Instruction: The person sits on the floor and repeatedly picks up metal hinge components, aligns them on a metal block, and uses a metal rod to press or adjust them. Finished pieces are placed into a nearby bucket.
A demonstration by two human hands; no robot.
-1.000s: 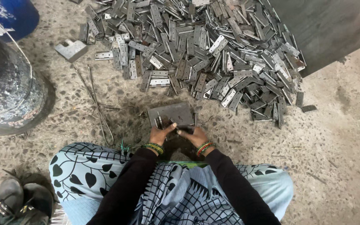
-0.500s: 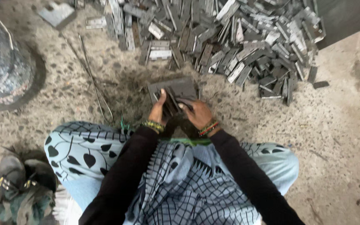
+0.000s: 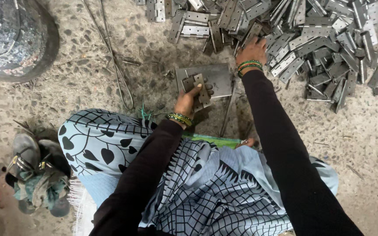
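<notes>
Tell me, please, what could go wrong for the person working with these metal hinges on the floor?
The right hand reaches bare into the heap of hinges; edges could cut the fingers, and a loose piece might slide off. The left hand grips a hinge only at its lower end over the flat metal plate, so it could slip or swing shut on a finger. The thin rods lying on the floor nearby could snag the clothing.

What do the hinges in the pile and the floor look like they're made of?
The hinges look like bare grey metal, probably steel: dull sheen, flat stamped leaves with screw holes. The floor looks like rough speckled concrete or terrazzo, with pale stone chips showing through dust.
</notes>
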